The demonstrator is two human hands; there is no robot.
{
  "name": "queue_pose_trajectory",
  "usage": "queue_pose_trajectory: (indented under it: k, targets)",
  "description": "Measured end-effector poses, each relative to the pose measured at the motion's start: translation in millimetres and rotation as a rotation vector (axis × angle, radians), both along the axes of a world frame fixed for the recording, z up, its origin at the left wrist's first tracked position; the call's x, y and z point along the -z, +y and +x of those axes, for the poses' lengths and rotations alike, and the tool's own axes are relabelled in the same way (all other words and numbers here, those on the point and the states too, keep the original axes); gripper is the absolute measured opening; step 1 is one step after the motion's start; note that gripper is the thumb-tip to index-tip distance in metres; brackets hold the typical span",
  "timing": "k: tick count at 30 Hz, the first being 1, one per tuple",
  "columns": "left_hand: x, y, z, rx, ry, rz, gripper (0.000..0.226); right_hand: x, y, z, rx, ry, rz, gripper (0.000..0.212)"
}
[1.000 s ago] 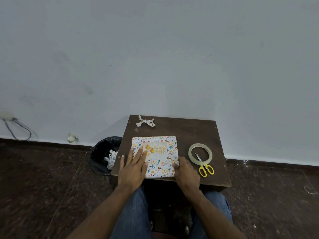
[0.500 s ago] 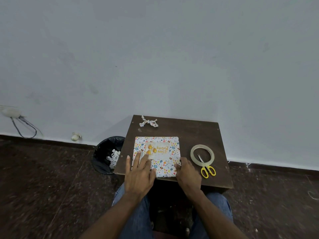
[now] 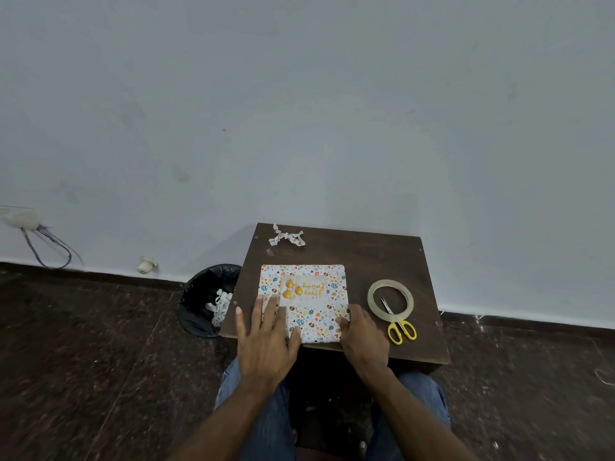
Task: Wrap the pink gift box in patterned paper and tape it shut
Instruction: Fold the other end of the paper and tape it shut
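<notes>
A flat box wrapped in white patterned paper (image 3: 316, 304) lies on a small dark wooden table (image 3: 366, 257), with a "Happy Birthday" label on its top. No pink surface shows. My left hand (image 3: 266, 334) lies flat with straight, spread fingers on the box's near left corner. My right hand (image 3: 362, 331) holds the box's near right edge, thumb on the paper; its fingers are hidden behind the hand. A roll of clear tape (image 3: 390, 298) lies to the right of the box.
Yellow-handled scissors (image 3: 397, 324) lie partly inside the tape roll. A twisted scrap of patterned paper (image 3: 287, 237) sits at the table's far left. A black bin (image 3: 209, 301) with paper scraps stands on the floor left of the table. My knees are below the table's near edge.
The camera view drifted slightly. My left hand slid a little toward me along the box's left side. The box and my right hand kept their places.
</notes>
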State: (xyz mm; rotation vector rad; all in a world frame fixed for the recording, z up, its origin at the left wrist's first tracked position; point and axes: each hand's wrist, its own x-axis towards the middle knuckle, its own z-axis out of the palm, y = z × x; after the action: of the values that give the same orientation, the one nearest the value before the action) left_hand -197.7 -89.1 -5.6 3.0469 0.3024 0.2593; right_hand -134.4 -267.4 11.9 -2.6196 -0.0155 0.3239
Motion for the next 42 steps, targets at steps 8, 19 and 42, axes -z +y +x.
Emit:
queue_pose_trajectory:
  k: [8,19,42]
  targets:
    - [3,5,2,0.074,-0.097,-0.039,0.046,2,-2,1,-0.008,-0.007,0.009,0.034]
    - [7,2,12,0.154,-0.079,-0.099,0.045,10,-66,28,-0.053,-0.400,-0.272,0.021]
    - [-54,-60,32,-0.237,0.075,-1.547,0.015,11,-31,-29,-0.134,-0.388,0.477,0.020]
